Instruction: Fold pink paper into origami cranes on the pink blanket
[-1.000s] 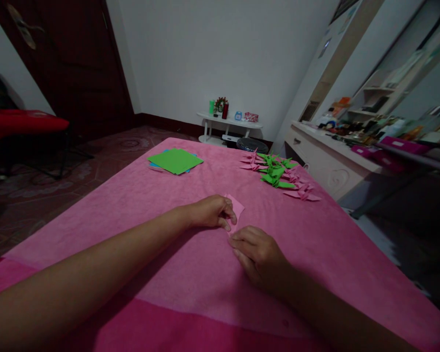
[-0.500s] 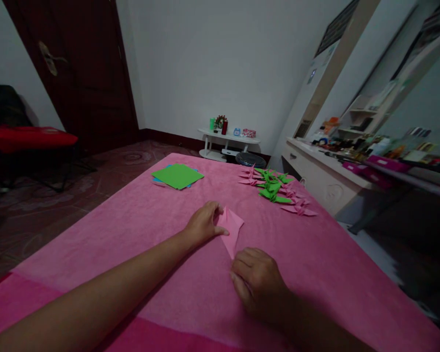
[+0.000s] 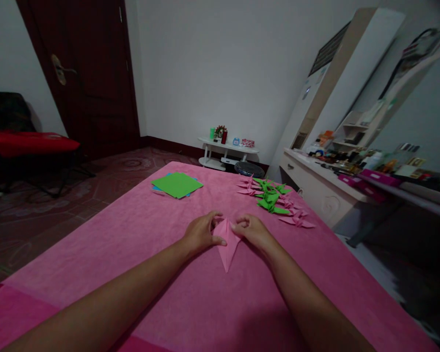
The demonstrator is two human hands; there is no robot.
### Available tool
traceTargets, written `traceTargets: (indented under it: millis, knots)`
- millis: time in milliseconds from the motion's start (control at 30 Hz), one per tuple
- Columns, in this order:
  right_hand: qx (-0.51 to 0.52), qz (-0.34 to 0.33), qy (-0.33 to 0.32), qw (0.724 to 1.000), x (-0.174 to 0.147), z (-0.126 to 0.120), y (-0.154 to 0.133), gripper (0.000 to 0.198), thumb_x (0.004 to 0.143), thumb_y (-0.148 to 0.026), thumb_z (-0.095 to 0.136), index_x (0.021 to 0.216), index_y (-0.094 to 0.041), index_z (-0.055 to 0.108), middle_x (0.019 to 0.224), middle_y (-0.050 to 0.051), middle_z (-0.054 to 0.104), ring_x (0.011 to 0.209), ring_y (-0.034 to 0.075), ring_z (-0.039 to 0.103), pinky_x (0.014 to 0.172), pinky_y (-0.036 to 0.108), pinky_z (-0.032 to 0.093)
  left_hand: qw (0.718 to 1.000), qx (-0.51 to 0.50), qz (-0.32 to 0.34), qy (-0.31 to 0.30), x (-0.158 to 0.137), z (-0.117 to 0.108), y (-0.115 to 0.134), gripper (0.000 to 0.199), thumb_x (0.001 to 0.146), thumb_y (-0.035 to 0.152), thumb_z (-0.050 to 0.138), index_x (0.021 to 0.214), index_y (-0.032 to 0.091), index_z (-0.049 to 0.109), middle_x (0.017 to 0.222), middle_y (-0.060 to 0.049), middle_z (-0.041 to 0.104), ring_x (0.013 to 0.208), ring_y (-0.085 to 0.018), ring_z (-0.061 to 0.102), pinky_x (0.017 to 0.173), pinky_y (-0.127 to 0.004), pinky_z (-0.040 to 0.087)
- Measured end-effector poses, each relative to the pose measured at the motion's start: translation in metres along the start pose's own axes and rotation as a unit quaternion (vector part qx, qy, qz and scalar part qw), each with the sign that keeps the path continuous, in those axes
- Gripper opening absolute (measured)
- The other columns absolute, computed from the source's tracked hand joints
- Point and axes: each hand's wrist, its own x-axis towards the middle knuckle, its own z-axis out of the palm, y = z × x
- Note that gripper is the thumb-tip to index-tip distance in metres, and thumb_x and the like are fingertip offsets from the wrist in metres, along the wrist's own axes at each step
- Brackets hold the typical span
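Observation:
A folded piece of pink origami paper (image 3: 227,249) lies on the pink cloth, kite-shaped, its long point facing me. My left hand (image 3: 202,232) grips its left edge, the thumb lying on top of the paper. On the opposite side, my right hand (image 3: 252,230) pinches the upper right edge between thumb and curled fingers. A crease or slit runs down the upper middle of the paper. The layers beneath my fingers are hidden.
A stack of square paper (image 3: 177,185), green on top with blue below, sits at the far left of the cloth-covered table (image 3: 132,244). Several folded green cranes (image 3: 271,201) and pink cranes (image 3: 297,220) stand at the far right. A cluttered dresser (image 3: 322,176) flanks the right side.
My right hand has moved from the paper's near tip up to its upper right edge. The paper has turned slightly, its long point now facing me more directly. My left hand keeps its hold.

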Motion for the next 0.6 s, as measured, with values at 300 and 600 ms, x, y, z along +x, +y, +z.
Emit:
traceTargets:
  millis: [300,600]
  knots:
    - [0.212,0.083,-0.053,0.972,-0.007,0.000,0.005,0.031,0.058,-0.040,0.075,0.065,-0.014,0.060,0.046,-0.006,0.048,0.038,0.004,0.031,0.040,0.019,0.016,0.947,-0.311,-0.077,0.026,0.003,0.004,0.013,0.051,0.057,0.032,0.078,0.101,0.011,0.060,0.072,-0.002,0.062,0.061,-0.013,0.055,0.059,-0.024,0.041]
    - [0.271,0.025,-0.031,0.962,-0.018,0.002,-0.016,0.031,0.059,-0.041,0.075,0.061,-0.015,0.058,0.050,-0.006,0.047,0.043,0.006,0.035,0.043,0.020,0.022,0.826,-0.538,-0.163,0.044,-0.012,0.011,0.048,0.031,0.063,0.035,0.076,0.077,0.010,0.067,0.067,-0.006,0.067,0.056,-0.012,0.057,0.055,-0.022,0.042]
